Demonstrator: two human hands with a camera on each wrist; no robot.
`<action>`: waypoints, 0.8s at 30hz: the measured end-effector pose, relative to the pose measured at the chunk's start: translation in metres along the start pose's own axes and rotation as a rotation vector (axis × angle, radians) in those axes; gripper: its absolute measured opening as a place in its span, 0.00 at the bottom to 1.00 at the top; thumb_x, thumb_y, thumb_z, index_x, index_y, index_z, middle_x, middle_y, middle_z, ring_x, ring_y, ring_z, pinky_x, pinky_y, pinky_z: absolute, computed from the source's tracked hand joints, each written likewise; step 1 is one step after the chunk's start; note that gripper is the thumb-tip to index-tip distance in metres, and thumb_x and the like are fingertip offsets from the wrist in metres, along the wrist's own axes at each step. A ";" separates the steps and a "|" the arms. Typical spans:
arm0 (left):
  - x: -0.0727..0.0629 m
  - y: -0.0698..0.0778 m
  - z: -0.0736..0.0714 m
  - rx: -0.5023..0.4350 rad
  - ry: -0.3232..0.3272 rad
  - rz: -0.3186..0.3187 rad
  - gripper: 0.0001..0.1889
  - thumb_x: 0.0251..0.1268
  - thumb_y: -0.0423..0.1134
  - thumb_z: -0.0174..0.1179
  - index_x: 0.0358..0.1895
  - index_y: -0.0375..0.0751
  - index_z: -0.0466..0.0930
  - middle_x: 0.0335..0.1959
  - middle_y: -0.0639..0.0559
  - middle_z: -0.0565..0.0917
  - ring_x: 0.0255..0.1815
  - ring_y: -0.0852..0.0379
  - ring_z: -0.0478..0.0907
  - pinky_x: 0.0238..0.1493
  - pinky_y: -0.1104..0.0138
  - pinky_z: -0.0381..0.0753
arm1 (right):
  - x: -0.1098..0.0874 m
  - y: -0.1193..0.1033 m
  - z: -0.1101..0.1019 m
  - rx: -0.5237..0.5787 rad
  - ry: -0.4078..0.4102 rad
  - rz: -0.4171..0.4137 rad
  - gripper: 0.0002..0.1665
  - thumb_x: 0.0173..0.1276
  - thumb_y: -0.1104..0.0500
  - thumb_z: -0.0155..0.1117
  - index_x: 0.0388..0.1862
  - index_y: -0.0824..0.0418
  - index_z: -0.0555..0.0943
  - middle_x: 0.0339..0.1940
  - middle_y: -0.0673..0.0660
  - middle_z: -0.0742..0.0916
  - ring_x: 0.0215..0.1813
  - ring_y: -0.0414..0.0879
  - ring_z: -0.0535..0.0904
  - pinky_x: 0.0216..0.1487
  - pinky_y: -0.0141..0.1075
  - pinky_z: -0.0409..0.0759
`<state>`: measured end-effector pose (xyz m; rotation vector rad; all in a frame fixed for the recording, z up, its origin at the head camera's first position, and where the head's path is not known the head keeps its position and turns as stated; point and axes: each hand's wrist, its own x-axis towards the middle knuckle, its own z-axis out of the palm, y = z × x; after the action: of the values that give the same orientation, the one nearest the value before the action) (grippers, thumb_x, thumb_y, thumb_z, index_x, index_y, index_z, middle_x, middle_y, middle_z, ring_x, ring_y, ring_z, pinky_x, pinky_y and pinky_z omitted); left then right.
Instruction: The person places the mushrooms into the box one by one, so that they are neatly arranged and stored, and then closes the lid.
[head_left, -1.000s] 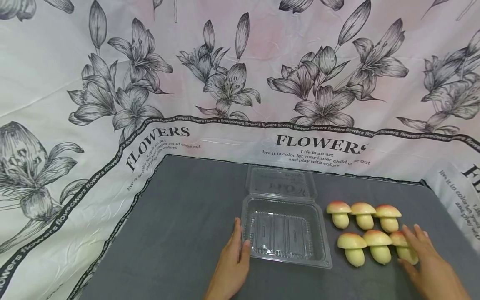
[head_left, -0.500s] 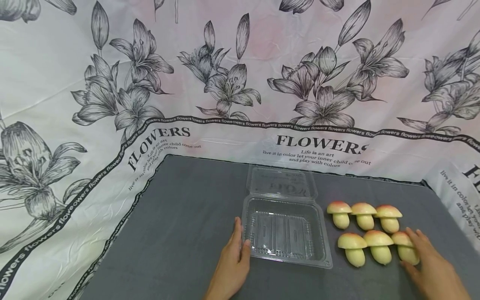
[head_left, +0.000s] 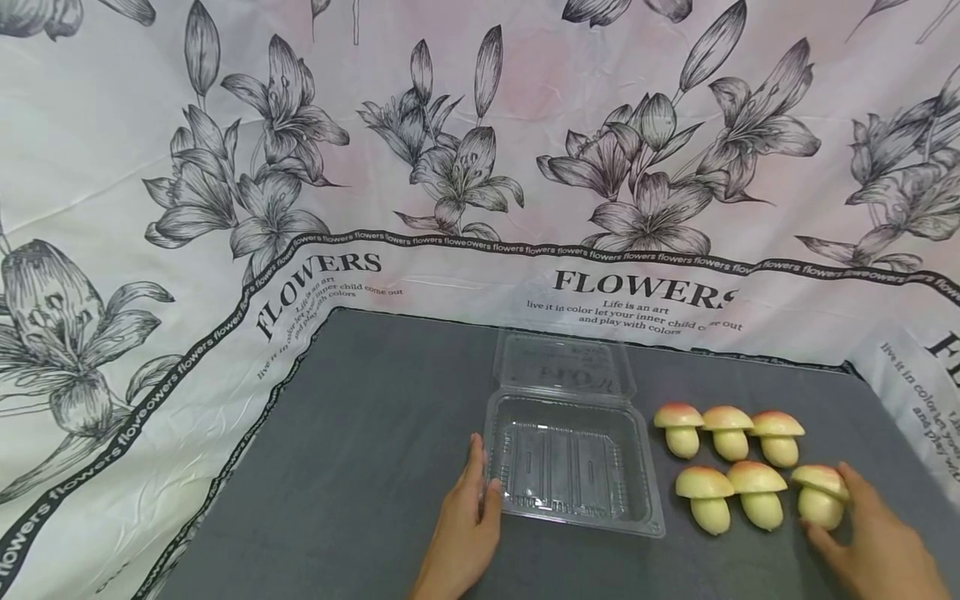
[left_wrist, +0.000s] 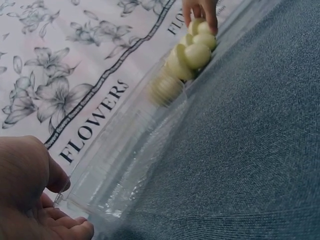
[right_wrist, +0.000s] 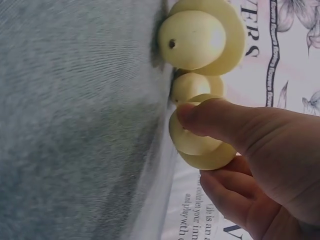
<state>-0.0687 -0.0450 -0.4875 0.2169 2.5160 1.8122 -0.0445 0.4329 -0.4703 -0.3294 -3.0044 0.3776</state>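
Observation:
A clear plastic clamshell container (head_left: 566,458) lies with its lid (head_left: 562,367) laid back behind it. My left hand (head_left: 465,521) holds the container's near left rim, thumb on one side and fingers on the other; the left wrist view shows the rim (left_wrist: 67,197) between them. At the right, my right hand (head_left: 877,533) grips a toy mushroom (head_left: 821,500) with a pale stem and a reddish-yellow cap. In the right wrist view the thumb presses on the stem of this mushroom (right_wrist: 192,135), with the fingers round its cap side.
Two more toy mushrooms (head_left: 757,496) lie to the left of the gripped one, caps away from me. Behind them is a row of three mushrooms (head_left: 726,429). A flower-printed cloth (head_left: 450,283) borders the grey tabletop (head_left: 375,433) at back and sides.
My right hand has closed on the rightmost front mushroom and shifted it rightward, apart from its neighbour. The left hand and the container stay in place.

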 end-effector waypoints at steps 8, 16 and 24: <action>0.001 -0.002 0.002 0.008 0.016 0.010 0.35 0.87 0.38 0.49 0.87 0.37 0.45 0.82 0.34 0.62 0.82 0.40 0.61 0.76 0.44 0.65 | -0.001 -0.017 -0.017 0.031 0.094 0.009 0.59 0.66 0.53 0.75 0.83 0.71 0.51 0.55 0.90 0.74 0.40 0.88 0.76 0.31 0.68 0.74; 0.001 -0.002 0.002 0.011 0.020 0.011 0.35 0.86 0.38 0.49 0.87 0.37 0.46 0.82 0.35 0.62 0.81 0.41 0.62 0.76 0.44 0.65 | 0.000 -0.035 -0.028 0.057 0.178 -0.046 0.58 0.67 0.51 0.76 0.84 0.68 0.53 0.58 0.88 0.76 0.40 0.88 0.77 0.32 0.69 0.72; 0.000 -0.001 0.002 0.017 0.028 0.022 0.35 0.87 0.39 0.49 0.87 0.38 0.45 0.81 0.34 0.65 0.80 0.38 0.64 0.75 0.42 0.66 | -0.001 -0.052 -0.037 0.066 0.192 -0.059 0.60 0.68 0.47 0.76 0.87 0.63 0.51 0.59 0.87 0.76 0.41 0.88 0.76 0.30 0.70 0.71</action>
<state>-0.0684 -0.0439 -0.4892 0.2215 2.5590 1.8147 -0.0494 0.3925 -0.4214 -0.2557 -2.8001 0.4131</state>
